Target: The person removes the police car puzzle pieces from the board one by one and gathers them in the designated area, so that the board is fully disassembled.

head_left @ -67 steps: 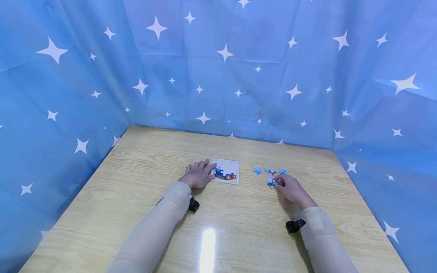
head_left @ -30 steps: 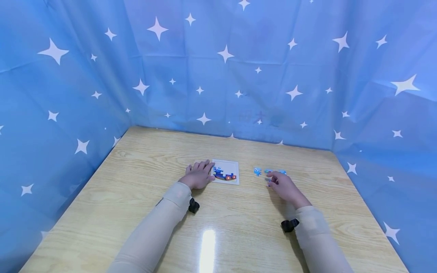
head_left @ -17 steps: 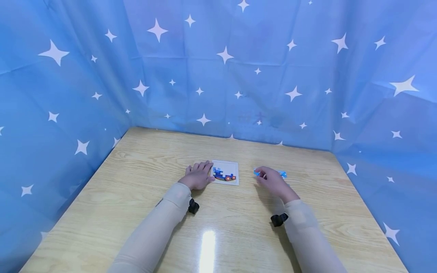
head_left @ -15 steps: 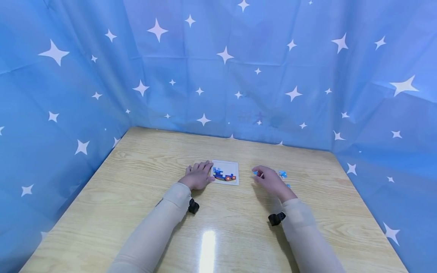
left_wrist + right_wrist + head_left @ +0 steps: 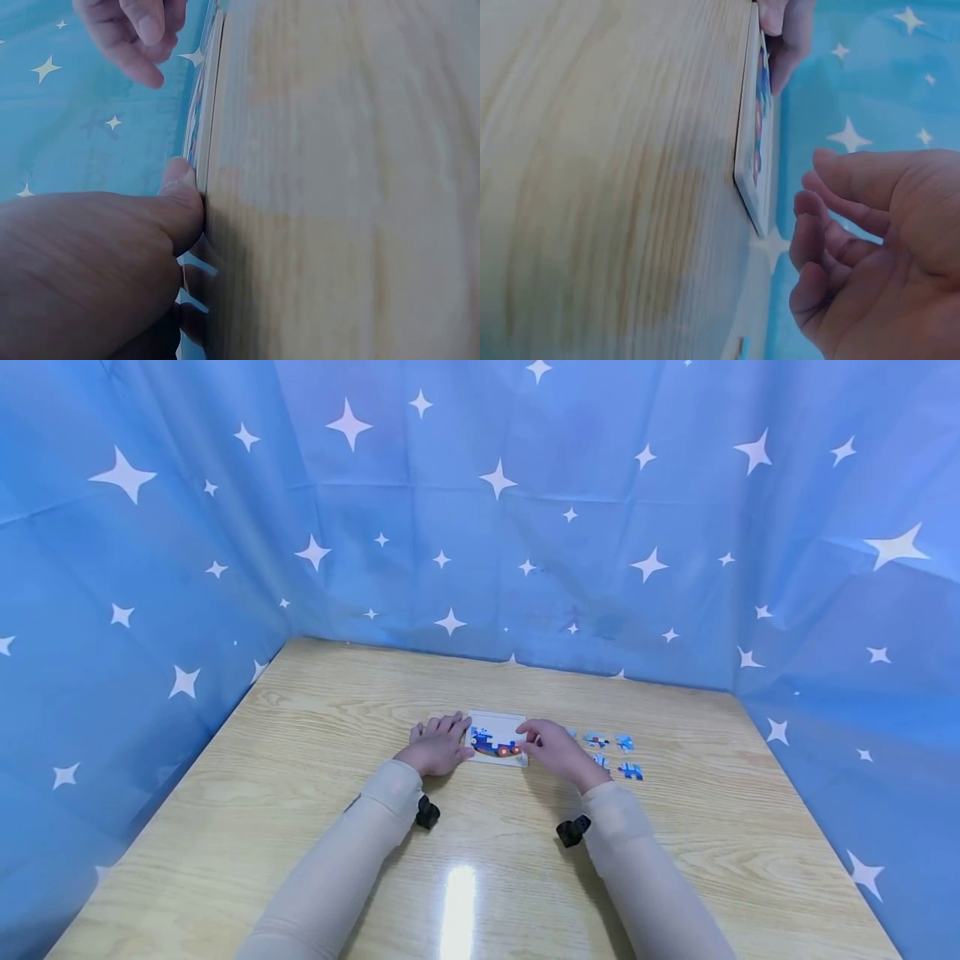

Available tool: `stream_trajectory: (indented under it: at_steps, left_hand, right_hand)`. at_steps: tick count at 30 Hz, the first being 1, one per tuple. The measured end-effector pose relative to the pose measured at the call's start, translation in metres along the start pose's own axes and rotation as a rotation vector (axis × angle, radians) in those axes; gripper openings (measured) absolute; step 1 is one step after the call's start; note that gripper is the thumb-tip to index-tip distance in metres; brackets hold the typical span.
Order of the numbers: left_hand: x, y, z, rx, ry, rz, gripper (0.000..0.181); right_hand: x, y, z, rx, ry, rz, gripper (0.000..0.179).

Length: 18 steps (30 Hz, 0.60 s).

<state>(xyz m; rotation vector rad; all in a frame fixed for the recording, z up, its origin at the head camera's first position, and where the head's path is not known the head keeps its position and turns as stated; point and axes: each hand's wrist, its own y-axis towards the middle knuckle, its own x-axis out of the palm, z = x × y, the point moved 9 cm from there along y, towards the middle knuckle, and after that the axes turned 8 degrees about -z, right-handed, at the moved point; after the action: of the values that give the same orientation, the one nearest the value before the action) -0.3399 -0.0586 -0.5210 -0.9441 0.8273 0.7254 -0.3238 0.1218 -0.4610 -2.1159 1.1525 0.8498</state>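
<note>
Blue star-print curtain (image 5: 480, 527) behind, wood table (image 5: 337, 693) below. White puzzle tray (image 5: 497, 719) lies flat approx. mid-table. L hand (image 5: 437, 749) at its left edge, fingers spread, thumb touching, grip relaxed. R hand (image 5: 555, 746) by tray's right edge, fingers loosely curled, grip released. Blue puzzle pcs (image 5: 632, 771) on table, R side.
</note>
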Motion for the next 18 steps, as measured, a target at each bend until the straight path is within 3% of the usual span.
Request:
stream_trajectory:
  at_steps: [18]
  left_hand:
    - [-0.004, -0.004, 0.003, 0.015, 0.003, 0.029, 0.067]
  right_hand:
    - [0.017, 0.022, -0.007, 0.018, -0.006, -0.038, 0.032]
